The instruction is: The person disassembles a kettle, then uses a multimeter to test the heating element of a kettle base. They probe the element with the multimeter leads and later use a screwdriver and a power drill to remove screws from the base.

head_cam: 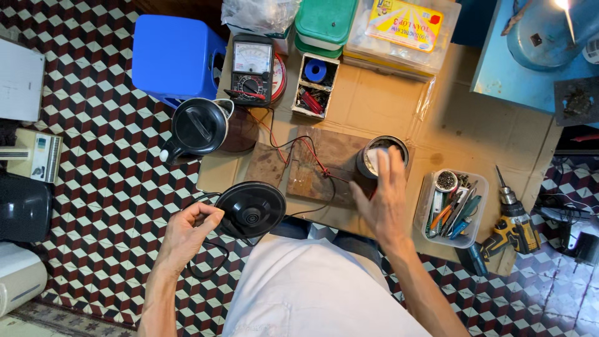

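L hand (pixel 187 234) grips cord (pixel 209 269) by kettle base (pixel 249 209): light, stiff plastic, take at rim. R hand (pixel 382 203) spread wide over tin (pixel 382 156), holding nothing.

At the far edge of the worktop (pixel 374 100) a clear plastic package (pixel 402 34) with a yellow and red label (pixel 404 24) is seen. Left of it, stacked green-lidded containers (pixel 324 25) and a crumpled clear bag (pixel 259 14) are placed. A black meter (pixel 251 70) with a white dial face (pixel 252 57) is laid below the bag.
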